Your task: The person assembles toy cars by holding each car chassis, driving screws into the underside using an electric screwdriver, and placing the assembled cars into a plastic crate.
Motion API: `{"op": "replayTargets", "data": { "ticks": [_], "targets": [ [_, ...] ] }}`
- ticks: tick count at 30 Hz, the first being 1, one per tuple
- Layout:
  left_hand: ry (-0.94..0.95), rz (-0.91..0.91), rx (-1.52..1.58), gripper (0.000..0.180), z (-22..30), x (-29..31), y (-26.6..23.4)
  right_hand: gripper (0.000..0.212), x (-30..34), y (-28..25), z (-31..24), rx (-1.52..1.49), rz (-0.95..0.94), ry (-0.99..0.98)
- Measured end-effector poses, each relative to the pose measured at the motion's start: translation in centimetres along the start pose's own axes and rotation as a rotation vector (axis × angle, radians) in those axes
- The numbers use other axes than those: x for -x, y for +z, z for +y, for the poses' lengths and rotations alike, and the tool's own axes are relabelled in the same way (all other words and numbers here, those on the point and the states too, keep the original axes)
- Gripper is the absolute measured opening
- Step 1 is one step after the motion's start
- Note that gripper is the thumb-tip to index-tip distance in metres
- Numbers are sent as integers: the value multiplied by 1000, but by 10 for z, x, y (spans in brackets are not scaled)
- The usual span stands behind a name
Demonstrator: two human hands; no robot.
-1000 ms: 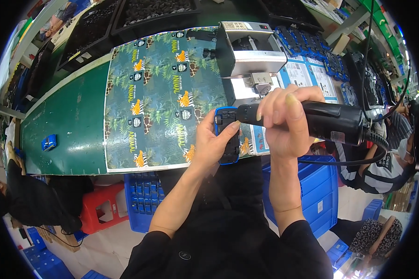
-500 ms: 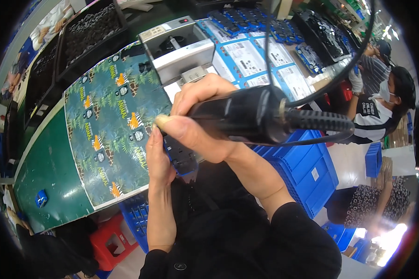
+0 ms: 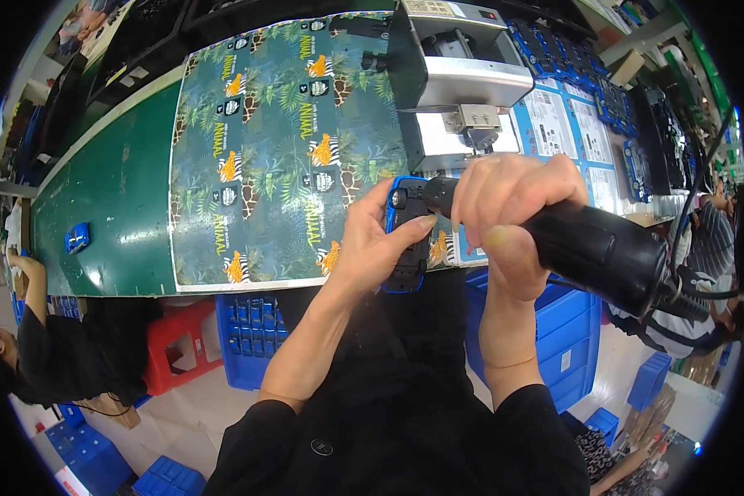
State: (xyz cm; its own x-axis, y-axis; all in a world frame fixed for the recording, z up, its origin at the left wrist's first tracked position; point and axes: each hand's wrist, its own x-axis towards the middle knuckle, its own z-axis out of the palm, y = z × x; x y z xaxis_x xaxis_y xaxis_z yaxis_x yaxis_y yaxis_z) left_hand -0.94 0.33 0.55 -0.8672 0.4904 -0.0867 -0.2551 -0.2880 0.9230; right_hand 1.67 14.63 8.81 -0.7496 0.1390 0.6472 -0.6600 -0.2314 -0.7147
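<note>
My left hand (image 3: 364, 252) is closed round a blue toy car (image 3: 407, 256), turned with its black underside up and a wheel showing near its far end. The left thumb presses across that underside. In my right hand (image 3: 521, 198) is a black electric screwdriver (image 3: 599, 256), gripped with the fingers over its front part. It lies nearly level, its nose at the car's far right side. Whether the bit touches a screw is hidden. Just beyond the right hand stands a metal screw feeder (image 3: 475, 74) with a small block at its front.
Animal-print sheeting (image 3: 277, 157) covers part of the green bench (image 3: 112, 207), where another blue car (image 3: 77, 238) lies. Several blue car parts (image 3: 546, 54) sit at the far right. Below are a blue crate (image 3: 566, 331) and a red stool (image 3: 182, 347). A co-worker (image 3: 66, 331) is at left.
The view has shifted, with the bench lying straighter. The screwdriver, which covered much of the car, has moved right, and its nose is now at the car. Both hands keep their grip.
</note>
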Motion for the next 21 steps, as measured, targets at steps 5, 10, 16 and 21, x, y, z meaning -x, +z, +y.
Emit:
{"op": "replayTargets", "data": {
  "ticks": [5, 10, 16, 21],
  "targets": [
    [-25, -24, -21, 30, -2, 0, -3, 28, 4, 2, 0, -42, 60, -2],
    [-49, -29, -14, 30, -6, 1, -5, 27, 9, 5, -6, -105, 163, 1],
    [4, -85, -58, 31, -4, -1, -4, 29, 7, 10, -13, -69, 104, 20],
    [19, -91, -44, 35, -4, 1, -4, 29, 9, 7, -6, 80, -26, -63]
  ]
}}
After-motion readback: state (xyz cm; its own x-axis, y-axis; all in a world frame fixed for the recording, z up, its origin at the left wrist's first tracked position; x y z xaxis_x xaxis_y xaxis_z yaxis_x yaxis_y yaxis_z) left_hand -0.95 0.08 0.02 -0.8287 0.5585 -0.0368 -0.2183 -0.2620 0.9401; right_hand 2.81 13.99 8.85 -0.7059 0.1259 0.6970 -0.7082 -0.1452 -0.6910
